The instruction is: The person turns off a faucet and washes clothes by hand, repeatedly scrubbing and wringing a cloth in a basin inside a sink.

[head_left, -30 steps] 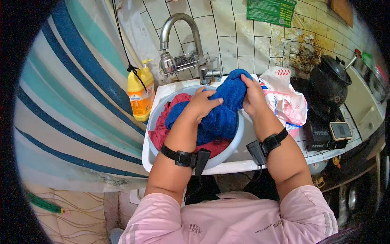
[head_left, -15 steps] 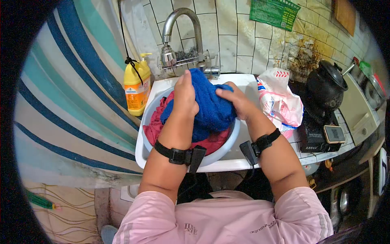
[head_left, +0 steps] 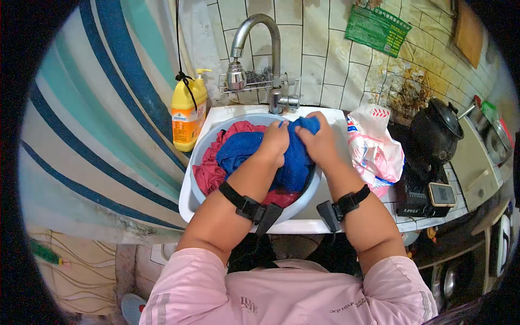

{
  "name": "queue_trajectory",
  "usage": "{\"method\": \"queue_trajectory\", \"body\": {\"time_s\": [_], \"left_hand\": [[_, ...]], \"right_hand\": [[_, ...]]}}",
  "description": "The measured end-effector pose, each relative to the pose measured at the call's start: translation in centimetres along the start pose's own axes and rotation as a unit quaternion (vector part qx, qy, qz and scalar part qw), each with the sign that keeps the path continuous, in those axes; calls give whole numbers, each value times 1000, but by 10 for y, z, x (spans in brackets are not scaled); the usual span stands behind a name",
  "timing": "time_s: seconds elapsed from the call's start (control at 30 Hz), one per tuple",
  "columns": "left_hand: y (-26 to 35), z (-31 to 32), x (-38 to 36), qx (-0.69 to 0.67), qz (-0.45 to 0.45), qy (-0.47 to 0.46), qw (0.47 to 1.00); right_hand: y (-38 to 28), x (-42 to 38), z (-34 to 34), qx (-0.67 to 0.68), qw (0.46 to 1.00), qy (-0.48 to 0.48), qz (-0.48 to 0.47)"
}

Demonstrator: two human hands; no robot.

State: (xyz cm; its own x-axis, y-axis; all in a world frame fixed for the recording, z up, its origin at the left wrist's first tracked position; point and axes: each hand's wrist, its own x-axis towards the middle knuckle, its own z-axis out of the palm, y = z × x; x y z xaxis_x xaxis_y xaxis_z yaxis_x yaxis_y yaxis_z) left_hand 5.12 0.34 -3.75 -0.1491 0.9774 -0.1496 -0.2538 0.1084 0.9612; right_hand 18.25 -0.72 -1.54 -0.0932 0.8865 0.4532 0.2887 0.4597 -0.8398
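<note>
A bunched blue cloth point(head_left: 238, 149) lies in a light blue basin point(head_left: 311, 192) set in the white sink point(head_left: 216, 115). My left hand point(head_left: 275, 142) is closed on the cloth near the basin's middle. Just to its right, my right hand point(head_left: 318, 138) pinches another part of the same cloth by the basin's back right. Red cloth point(head_left: 208, 170) lies under and around the blue one, showing mostly at the left and front of the basin.
Behind the basin rises a faucet point(head_left: 276, 59) with a wire rack point(head_left: 260, 81). A yellow bottle point(head_left: 188, 116) stands left. At right are a plastic bag point(head_left: 376, 146), a black pot point(head_left: 436, 130), a stove point(head_left: 414, 197) and a phone point(head_left: 442, 194).
Both hands have come down and closer together. The blue cloth, bunched high between them before, now sits lower and spreads to the left in the basin. The camera view has shifted slightly.
</note>
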Motion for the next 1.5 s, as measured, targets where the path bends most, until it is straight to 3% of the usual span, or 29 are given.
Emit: {"method": "queue_trajectory", "body": {"time_s": [0.03, 0.1, 0.17, 0.23, 0.37, 0.43, 0.5, 0.57, 0.67, 0.77, 0.83, 0.9, 1.0, 1.03, 1.13, 1.23, 1.3, 1.33, 1.37, 1.4, 1.43, 1.5], "left_hand": [[1, 3, -2, -27, 11, 27, 999], [-4, 5, -5, -3, 33, 56, 998], [-11, 2, -1, -157, -33, -3, 987], [-9, 11, -7, -97, -18, 11, 995], [-27, 10, 18, -22, -35, 13, 999], [-14, 12, -1, -17, -33, 19, 999], [-13, 4, 0, -56, -39, 4, 998], [-12, 2, 1, -95, -43, -10, 994], [2, 15, -20, -44, -35, -3, 998], [17, 24, -32, -28, -32, 0, 999], [23, 22, -38, 133, 77, -2, 988], [11, 6, -16, 97, 76, -18, 992], [13, -5, -2, 22, 92, -9, 995], [19, -7, -7, -12, 107, 11, 994], [26, -14, -11, -19, 111, 4, 994], [24, -18, -5, -27, 114, -15, 993], [26, -18, -5, 32, 139, 17, 990], [27, -17, -8, 38, 137, 13, 990], [29, -17, -11, 100, 164, 73, 979], [33, -16, -16, 161, 192, 131, 959], [38, -16, -19, 167, 191, 128, 959], [45, -19, -23, 220, 39, 23, 975]], "right_hand": [[-2, -4, 5, 0, 1000, -2, -3], [-6, -10, 14, -44, 991, -10, -126], [-11, -8, 15, -58, 990, -25, -126], [9, 9, 18, -100, 995, -3, -2], [23, 15, 18, -82, 995, 23, 46], [11, 3, 17, -102, 994, 22, 33], [-13, -14, 13, -158, 986, -18, -39], [-13, -11, 15, -157, 986, -34, -34], [30, 19, 19, -76, 996, 19, 40], [56, 30, 17, -89, 995, 27, 35], [46, 27, 9, -88, 994, 26, 53], [44, 25, 3, -88, 993, 25, 72], [41, 25, -1, -9, 996, -29, -85], [31, 21, -4, -8, 996, -31, -85], [24, 11, -3, -81, 974, -198, -79], [13, 11, -6, -120, 956, -256, -75], [25, 13, -2, -109, 969, -194, -105], [28, 13, -2, -79, 986, -122, -86], [31, 15, -1, -49, 995, -49, -67], [31, 19, -2, 0, 1000, -29, -8], [21, 18, -11, 44, 997, -7, 59], [31, 30, -11, 249, 960, 16, 124]]}}
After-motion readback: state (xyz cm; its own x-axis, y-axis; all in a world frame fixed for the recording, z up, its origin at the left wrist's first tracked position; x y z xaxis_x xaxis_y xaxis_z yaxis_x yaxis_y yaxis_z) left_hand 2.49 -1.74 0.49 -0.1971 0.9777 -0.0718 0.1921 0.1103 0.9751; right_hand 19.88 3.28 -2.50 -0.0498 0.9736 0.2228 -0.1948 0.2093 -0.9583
